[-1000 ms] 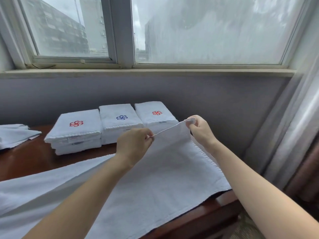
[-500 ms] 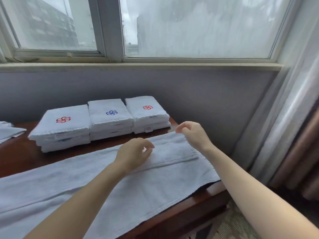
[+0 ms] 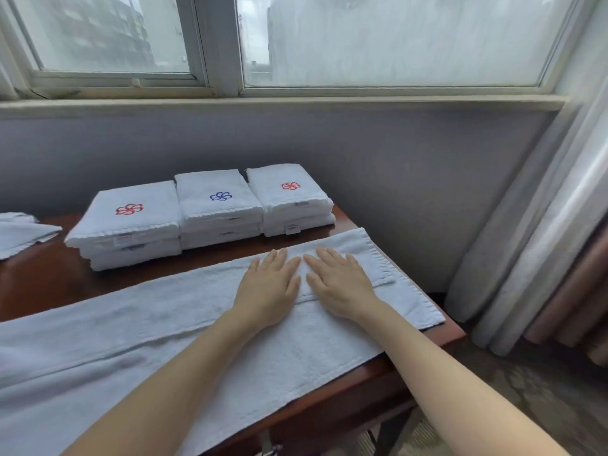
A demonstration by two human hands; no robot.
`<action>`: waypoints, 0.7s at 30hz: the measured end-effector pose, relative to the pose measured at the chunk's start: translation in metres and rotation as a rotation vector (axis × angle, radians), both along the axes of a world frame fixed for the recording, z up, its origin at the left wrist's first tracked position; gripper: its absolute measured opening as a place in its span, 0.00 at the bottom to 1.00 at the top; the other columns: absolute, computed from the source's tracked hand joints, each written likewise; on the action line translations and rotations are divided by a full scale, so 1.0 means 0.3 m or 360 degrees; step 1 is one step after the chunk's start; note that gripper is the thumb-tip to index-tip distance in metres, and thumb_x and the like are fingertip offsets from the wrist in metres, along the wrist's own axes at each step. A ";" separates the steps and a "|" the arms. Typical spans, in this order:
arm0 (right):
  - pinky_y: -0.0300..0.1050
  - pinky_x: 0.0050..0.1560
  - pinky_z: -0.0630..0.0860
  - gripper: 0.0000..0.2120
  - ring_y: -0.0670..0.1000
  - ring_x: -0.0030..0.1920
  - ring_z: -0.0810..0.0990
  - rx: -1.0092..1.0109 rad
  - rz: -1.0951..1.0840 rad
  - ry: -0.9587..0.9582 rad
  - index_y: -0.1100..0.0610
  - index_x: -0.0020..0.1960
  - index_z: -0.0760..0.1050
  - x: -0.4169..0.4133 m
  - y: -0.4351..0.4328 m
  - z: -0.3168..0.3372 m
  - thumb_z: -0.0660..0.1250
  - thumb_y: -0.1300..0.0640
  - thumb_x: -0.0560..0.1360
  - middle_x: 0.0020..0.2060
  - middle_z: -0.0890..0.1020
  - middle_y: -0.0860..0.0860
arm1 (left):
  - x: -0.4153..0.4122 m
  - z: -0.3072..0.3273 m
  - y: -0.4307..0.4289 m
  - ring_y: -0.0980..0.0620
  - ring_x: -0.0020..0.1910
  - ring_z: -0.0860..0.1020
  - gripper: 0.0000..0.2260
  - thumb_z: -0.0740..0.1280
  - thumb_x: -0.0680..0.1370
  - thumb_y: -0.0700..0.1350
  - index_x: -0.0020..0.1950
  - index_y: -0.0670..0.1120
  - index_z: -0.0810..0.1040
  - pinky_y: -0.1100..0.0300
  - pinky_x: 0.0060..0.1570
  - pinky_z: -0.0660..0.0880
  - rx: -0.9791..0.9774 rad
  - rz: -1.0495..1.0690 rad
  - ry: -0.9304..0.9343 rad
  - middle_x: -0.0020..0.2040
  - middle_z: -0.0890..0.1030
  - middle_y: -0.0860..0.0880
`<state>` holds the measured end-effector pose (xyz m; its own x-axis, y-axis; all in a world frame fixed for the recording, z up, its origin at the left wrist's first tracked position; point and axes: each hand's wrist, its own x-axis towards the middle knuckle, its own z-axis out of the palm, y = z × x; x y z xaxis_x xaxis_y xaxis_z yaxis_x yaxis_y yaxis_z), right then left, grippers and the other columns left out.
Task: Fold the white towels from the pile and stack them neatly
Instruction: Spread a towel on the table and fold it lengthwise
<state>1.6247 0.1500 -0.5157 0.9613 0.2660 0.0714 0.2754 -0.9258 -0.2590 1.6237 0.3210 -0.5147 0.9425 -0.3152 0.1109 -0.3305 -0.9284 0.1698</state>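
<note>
A dark reddish wooden tabletop (image 3: 42, 281) stands before me, pushed up against a grey-blue wall (image 3: 394, 159). Above the wall a pale window sill (image 3: 296, 102) runs under a white-framed window (image 3: 220, 44), with hazy buildings (image 3: 98, 28) beyond the glass. Curtains (image 3: 543, 241) hang at my right, above blurred patterned carpet (image 3: 543, 390).

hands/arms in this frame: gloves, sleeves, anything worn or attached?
No gloves. The left hand and right hand show no rings, and neither wrist carries a watch or band. The left forearm and right forearm are uncovered up to the frame edge, with no sleeve in view. No tape, markers or cables on either.
</note>
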 end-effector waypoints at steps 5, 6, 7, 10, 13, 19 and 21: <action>0.50 0.77 0.39 0.24 0.46 0.79 0.46 0.0053 -0.0013 -0.0002 0.46 0.79 0.55 -0.010 -0.077 0.004 0.48 0.48 0.83 0.80 0.52 0.48 | -0.005 0.002 -0.073 0.50 0.79 0.52 0.22 0.51 0.84 0.53 0.78 0.52 0.59 0.50 0.77 0.46 -0.0100 -0.0022 -0.0050 0.80 0.56 0.48; 0.50 0.77 0.40 0.24 0.46 0.79 0.48 0.0102 -0.0004 -0.0012 0.47 0.78 0.58 -0.015 -0.088 0.009 0.51 0.49 0.83 0.80 0.54 0.48 | -0.010 0.005 -0.082 0.49 0.78 0.55 0.22 0.53 0.83 0.53 0.77 0.51 0.63 0.49 0.76 0.49 -0.0146 -0.0068 -0.0090 0.79 0.60 0.48; 0.49 0.77 0.41 0.23 0.47 0.79 0.50 0.0180 0.0017 -0.0029 0.48 0.77 0.61 -0.022 -0.099 0.017 0.54 0.50 0.82 0.79 0.57 0.49 | -0.016 0.010 -0.087 0.50 0.76 0.60 0.21 0.56 0.82 0.54 0.74 0.51 0.67 0.49 0.75 0.54 -0.0212 -0.0147 -0.0142 0.76 0.65 0.49; 0.46 0.75 0.50 0.19 0.43 0.73 0.61 0.0514 0.0128 0.0034 0.50 0.66 0.76 -0.048 -0.145 0.052 0.66 0.57 0.75 0.72 0.69 0.49 | -0.039 0.033 -0.069 0.56 0.65 0.72 0.15 0.68 0.76 0.57 0.60 0.53 0.78 0.54 0.66 0.65 -0.0485 -0.0429 -0.0167 0.64 0.75 0.55; 0.39 0.68 0.63 0.19 0.39 0.67 0.69 0.0689 0.0130 0.0208 0.45 0.56 0.79 -0.075 -0.211 0.084 0.68 0.60 0.68 0.67 0.73 0.43 | -0.053 0.056 -0.038 0.59 0.55 0.75 0.11 0.72 0.72 0.58 0.51 0.56 0.79 0.58 0.55 0.72 -0.0493 -0.0523 -0.0131 0.57 0.76 0.60; 0.37 0.63 0.69 0.17 0.37 0.62 0.73 0.0599 0.0077 0.0233 0.41 0.51 0.79 -0.095 -0.257 0.111 0.69 0.57 0.65 0.60 0.76 0.36 | -0.061 0.090 -0.073 0.50 0.39 0.80 0.03 0.71 0.72 0.48 0.42 0.50 0.84 0.56 0.35 0.76 -0.0224 -0.0583 -0.0559 0.43 0.82 0.55; 0.40 0.59 0.72 0.14 0.40 0.58 0.76 0.0545 0.0033 0.0059 0.43 0.51 0.80 -0.098 -0.246 0.095 0.68 0.56 0.67 0.56 0.79 0.38 | -0.063 0.093 -0.084 0.48 0.39 0.80 0.03 0.70 0.74 0.47 0.42 0.49 0.82 0.56 0.34 0.75 -0.0226 -0.0527 -0.0604 0.42 0.82 0.54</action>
